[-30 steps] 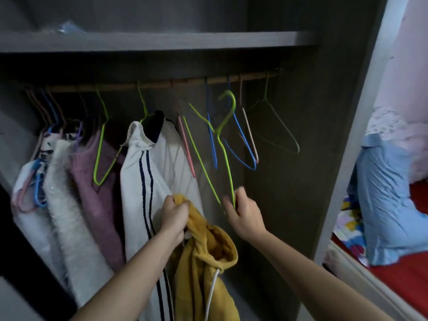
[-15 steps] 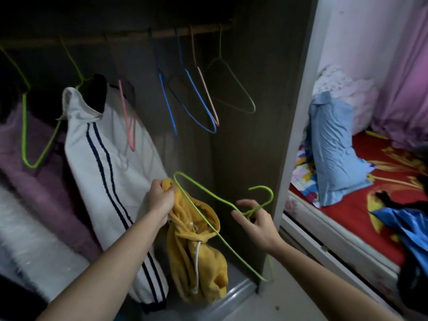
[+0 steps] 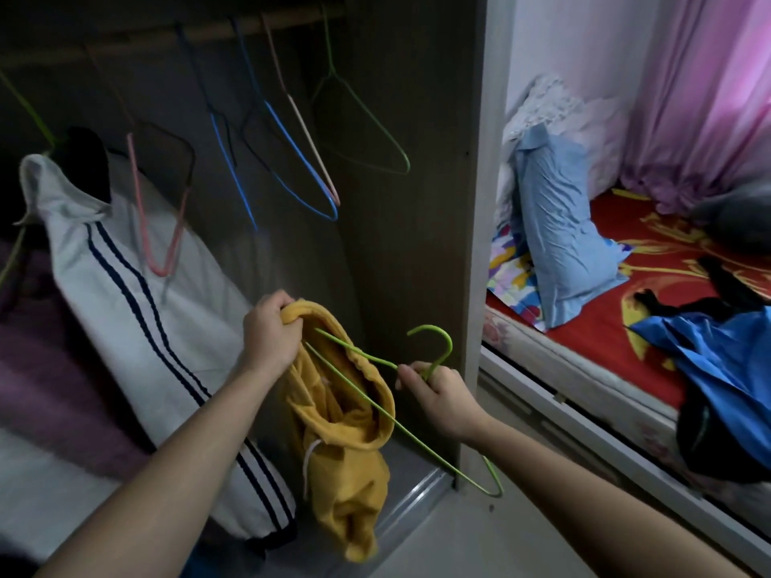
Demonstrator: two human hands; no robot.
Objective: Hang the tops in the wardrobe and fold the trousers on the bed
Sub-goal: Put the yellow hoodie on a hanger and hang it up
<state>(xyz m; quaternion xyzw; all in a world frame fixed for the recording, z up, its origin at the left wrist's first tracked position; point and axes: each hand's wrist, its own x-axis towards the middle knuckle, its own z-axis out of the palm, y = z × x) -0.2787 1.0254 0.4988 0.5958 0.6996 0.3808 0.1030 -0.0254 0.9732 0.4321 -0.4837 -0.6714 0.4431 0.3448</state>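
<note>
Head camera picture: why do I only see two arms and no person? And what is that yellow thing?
The camera sits on the person's head and looks down, so you see what they see: their own two arms. There is no machine here. The left hand grips a yellow top by its opening. The right hand pinches a green hanger just below its hook, and one end of the hanger pokes into the top. In front is the wardrobe. A white striped top hangs there, and empty hangers dangle from the rail. To the right is the bed, with a blue pillow and a blue garment on it.
</note>
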